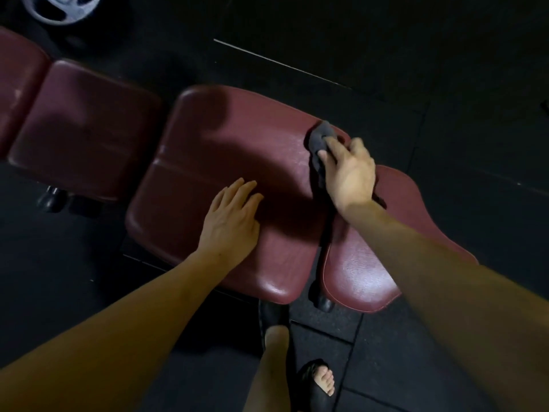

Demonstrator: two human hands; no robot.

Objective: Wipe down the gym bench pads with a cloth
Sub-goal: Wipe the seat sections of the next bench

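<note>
Currently right hand (pixel 349 173) grips soft, limp cloth (pixel 319 138) bunched at pad's (pixel 225 150) 2 o'clock corner; left hand (pixel 231 215) flat, empty. Bunching gives firmest hold.

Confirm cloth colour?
Dark grey cloth, bunched under the right hand on the maroon pad; head view only.

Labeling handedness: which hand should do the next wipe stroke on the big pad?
Right. The right hand already grips the dark cloth at the far corner of the large maroon pad; the left hand lies flat and empty on it.
</note>
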